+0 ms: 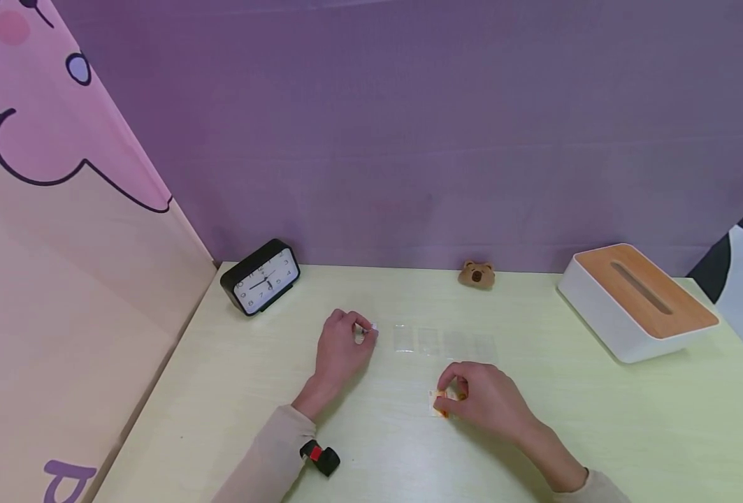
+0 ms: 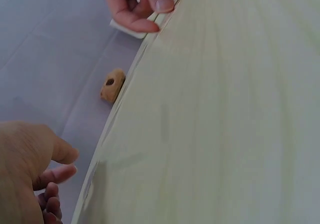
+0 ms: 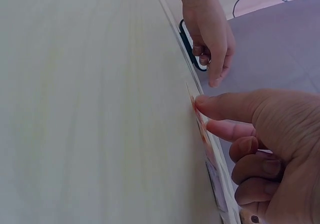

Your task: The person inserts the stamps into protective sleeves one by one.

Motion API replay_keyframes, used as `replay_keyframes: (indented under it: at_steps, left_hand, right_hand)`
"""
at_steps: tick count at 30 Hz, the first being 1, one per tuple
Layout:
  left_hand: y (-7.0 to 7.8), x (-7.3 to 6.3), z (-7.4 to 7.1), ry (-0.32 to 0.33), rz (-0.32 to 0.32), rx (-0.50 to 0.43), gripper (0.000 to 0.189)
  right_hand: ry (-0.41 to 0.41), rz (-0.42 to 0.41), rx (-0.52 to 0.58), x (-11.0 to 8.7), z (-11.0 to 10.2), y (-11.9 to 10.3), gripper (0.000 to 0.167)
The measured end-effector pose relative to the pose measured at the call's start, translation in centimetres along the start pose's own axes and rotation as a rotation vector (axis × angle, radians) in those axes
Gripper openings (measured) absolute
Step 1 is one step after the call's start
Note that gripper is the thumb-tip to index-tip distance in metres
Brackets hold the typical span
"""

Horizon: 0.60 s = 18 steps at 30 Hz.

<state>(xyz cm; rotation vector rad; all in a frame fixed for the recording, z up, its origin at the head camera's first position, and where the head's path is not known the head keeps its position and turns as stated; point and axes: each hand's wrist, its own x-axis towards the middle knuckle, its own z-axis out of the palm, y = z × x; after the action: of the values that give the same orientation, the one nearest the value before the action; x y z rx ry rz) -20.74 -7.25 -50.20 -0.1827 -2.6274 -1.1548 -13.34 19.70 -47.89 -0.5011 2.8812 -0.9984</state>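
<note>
In the head view, my left hand [image 1: 344,347] is at the left end of a clear plastic strip [image 1: 456,344] with square sections lying on the table. Thumb and forefinger meet there at a tiny whitish bit [image 1: 374,327], apparently the strip's end. Lower and to the right, my right hand [image 1: 489,397] pinches a small orange-and-white card [image 1: 442,405] between thumb and forefinger. This card [image 3: 205,143] appears nearly edge-on in the right wrist view, close to the tabletop. Its print is too small to read, and the fingers cover part of it.
A black alarm clock [image 1: 261,278] stands at the back left of the table [image 1: 233,426]. Near the back edge sits a brown bear-head figure [image 1: 477,275]. A white tissue box with a wooden lid [image 1: 641,307] occupies the right, before a purple curtain [image 1: 409,140].
</note>
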Motion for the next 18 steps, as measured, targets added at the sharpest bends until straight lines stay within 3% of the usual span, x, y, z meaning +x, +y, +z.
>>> replay_keyframes:
  at_steps: [7, 13, 18]
  left_hand:
    - [1.6, -0.5, 1.6, -0.056, -0.005, 0.048, 0.02]
    - [3.0, -0.4, 2.8, -0.102, -0.029, 0.166, 0.038]
    - [3.7, -0.2, 3.5, -0.099, -0.022, 0.263, 0.048]
  right_hand:
    - [-0.006, 0.022, -0.025, 0.1, 0.0, -0.3, 0.023]
    - [-0.008, 0.027, -0.003, 0.3, 0.2, -0.4, 0.027]
    - [-0.007, 0.019, 0.026, 0.3, 0.3, -0.3, 0.03]
